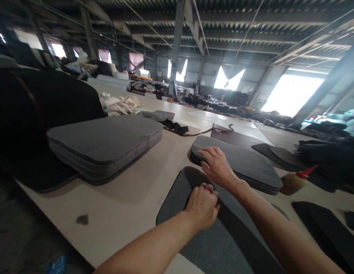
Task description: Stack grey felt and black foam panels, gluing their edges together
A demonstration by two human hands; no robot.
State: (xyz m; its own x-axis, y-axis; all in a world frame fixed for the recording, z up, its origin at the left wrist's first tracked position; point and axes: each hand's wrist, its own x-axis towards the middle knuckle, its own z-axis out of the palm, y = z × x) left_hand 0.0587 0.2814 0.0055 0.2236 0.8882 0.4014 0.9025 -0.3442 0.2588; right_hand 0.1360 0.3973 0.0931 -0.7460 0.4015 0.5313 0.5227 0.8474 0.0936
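Note:
My left hand point(202, 205) rests on a dark grey rounded-corner felt-like panel point(177, 201) lying flat in front of me. Its fingers are curled under and closed; whatever they may hold is hidden. Farther right, my right hand point(218, 165) reaches over the near edge of a low stack of grey panels point(248, 156). Those fingers are stretched out, with the thumb apart, and they touch or hover just over the stack's top; I cannot tell which. Beyond the stack's right end lies a bottle with a red nozzle point(296, 180).
A thicker stack of grey panels point(108, 140) sits at left, beside a large black sheet roll point(45, 99). Dark straps point(177, 126) and pale cloth point(121, 105) lie behind. More dark pieces point(325, 224) are at right. The pale table's point(57, 213) edge runs along the left.

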